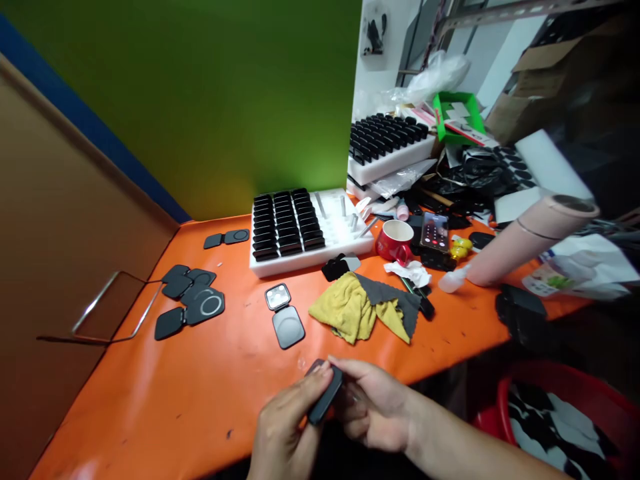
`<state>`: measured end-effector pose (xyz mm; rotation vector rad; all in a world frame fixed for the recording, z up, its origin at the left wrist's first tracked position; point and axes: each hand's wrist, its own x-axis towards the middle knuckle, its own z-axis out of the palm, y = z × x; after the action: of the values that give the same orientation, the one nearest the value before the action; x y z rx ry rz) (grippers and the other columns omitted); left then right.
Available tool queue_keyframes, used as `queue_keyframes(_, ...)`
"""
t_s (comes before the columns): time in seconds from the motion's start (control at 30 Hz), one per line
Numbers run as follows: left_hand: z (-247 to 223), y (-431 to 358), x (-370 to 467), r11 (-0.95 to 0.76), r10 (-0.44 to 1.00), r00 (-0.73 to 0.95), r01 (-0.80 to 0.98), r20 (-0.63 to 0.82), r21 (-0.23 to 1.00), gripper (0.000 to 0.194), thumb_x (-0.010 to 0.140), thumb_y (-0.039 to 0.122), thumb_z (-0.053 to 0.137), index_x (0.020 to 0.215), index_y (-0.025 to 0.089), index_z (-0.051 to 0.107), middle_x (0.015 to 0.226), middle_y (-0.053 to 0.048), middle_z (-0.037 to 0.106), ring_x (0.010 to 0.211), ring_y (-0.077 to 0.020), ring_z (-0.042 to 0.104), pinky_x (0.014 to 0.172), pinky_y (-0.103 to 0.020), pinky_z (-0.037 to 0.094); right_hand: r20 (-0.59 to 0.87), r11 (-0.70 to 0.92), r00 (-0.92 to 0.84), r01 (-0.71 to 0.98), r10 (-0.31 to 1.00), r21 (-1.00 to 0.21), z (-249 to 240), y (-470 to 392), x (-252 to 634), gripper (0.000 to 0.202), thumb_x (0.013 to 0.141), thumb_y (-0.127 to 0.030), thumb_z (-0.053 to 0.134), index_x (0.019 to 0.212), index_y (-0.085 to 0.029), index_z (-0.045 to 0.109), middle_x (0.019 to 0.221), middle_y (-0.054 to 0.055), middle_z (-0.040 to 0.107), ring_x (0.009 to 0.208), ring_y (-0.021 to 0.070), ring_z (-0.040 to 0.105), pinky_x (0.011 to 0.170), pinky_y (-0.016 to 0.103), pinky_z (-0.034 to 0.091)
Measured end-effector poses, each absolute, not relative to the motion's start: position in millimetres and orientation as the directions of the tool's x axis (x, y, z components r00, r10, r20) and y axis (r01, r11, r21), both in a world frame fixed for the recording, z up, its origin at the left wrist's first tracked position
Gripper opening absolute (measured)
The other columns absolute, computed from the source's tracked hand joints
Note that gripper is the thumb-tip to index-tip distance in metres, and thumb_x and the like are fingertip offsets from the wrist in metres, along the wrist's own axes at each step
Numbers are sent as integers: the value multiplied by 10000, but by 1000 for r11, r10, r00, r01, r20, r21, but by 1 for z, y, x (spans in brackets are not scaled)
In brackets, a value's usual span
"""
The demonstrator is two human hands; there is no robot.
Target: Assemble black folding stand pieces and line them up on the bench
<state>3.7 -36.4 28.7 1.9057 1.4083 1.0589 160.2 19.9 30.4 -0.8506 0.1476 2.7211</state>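
Observation:
Near the table's front edge, my left hand (287, 417) grips a dark, folded wireless charger (326, 395) between thumb and fingers. My right hand (373, 403) closes on the charger's other side, its thumb at the top corner and its other fingers curled and partly hidden. Just beyond lies an unfolded charger (289, 327) with a shiny square face on one panel. Several more unfolded chargers (204, 305) overlap on the left, one with a pale ring. Another charger (227, 238) rests farther back. To the right of the shiny one is a crumpled yellow cloth (345, 308) with a grey cloth (393, 300).
A white foam tray (280, 267) holds rows of black pieces. Behind the cloths stand a red mug (395, 241), a phone (435, 230) and a tilted pink bottle (530, 240). A metal wire stand (113, 307) is at left. A red bin (505, 400) sits below right.

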Motion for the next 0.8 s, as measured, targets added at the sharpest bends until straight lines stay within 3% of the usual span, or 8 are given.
queue_keyframes(0.2, 28, -40, -5, -401, 908, 143, 562, 393, 723, 622, 730, -21, 470, 1227, 353, 473, 1138, -16, 623, 994, -190, 609, 795, -293, 531, -771, -902, -599, -425, 214, 80, 37, 9, 135, 278, 743, -387, 581, 614, -165, 476, 397, -57, 440, 303, 45, 346, 314, 146, 207)
queue_keyframes(0.3, 24, -40, -10, -380, 911, 97, 578, 402, 722, 605, 748, -6, 476, 1223, 368, 469, 1117, -3, 637, 974, -172, 619, 782, -265, 529, -781, -891, -587, -445, 213, 92, 41, 9, 123, 307, 768, -401, 550, 584, -177, 449, 377, -80, 376, 273, 29, 244, 306, 152, 150)
queue_keyframes(0.43, 17, -44, -10, -363, 916, 78, 582, 394, 728, 575, 756, 0, 456, 1223, 335, 477, 1117, -20, 639, 986, -170, 612, 802, -265, 509, -754, -862, -599, -499, 270, 88, 39, 11, 114, 357, 786, -395, 527, 534, -182, 391, 370, -92, 300, 277, 25, 211, 311, 160, 162)
queue_keyframes(0.53, 13, -39, -15, -210, 959, -45, 548, 279, 810, 372, 803, 95, 459, 1112, 270, 571, 1021, -38, 680, 907, -169, 640, 772, -260, 511, -672, -882, -689, -459, 273, 112, 33, 16, 115, 367, 831, -407, 467, 557, -171, 407, 388, -95, 257, 290, 27, 192, 320, 161, 129)
queue_keyframes(0.6, 10, -26, -28, 2, 949, -274, 504, 158, 864, 246, 830, 222, 469, 1050, 214, 579, 958, -59, 688, 866, -180, 647, 746, -269, 514, -591, -889, -734, -454, 334, 61, 31, 21, 119, 318, 852, -406, 450, 656, -156, 477, 426, -93, 271, 313, 24, 195, 337, 159, 121)
queue_keyframes(0.67, 5, -4, -49, 157, 877, -471, 461, 91, 873, 324, 838, 326, 456, 1116, 166, 500, 1012, -96, 653, 922, -202, 623, 757, -296, 506, -514, -869, -735, -492, 442, -44, 30, 28, 123, 291, 845, -422, 468, 746, -151, 510, 475, -83, 314, 348, 22, 223, 358, 161, 141)
queue_keyframes(0.8, -9, 44, -87, 228, 852, -516, 524, 93, 820, 465, 826, 368, 455, 1241, 165, 395, 1114, -129, 594, 995, -230, 586, 795, -340, 477, -469, -819, -674, -512, 570, -260, 33, 33, 127, 241, 836, -384, 504, 809, -145, 526, 570, -50, 409, 426, 29, 303, 410, 174, 205)
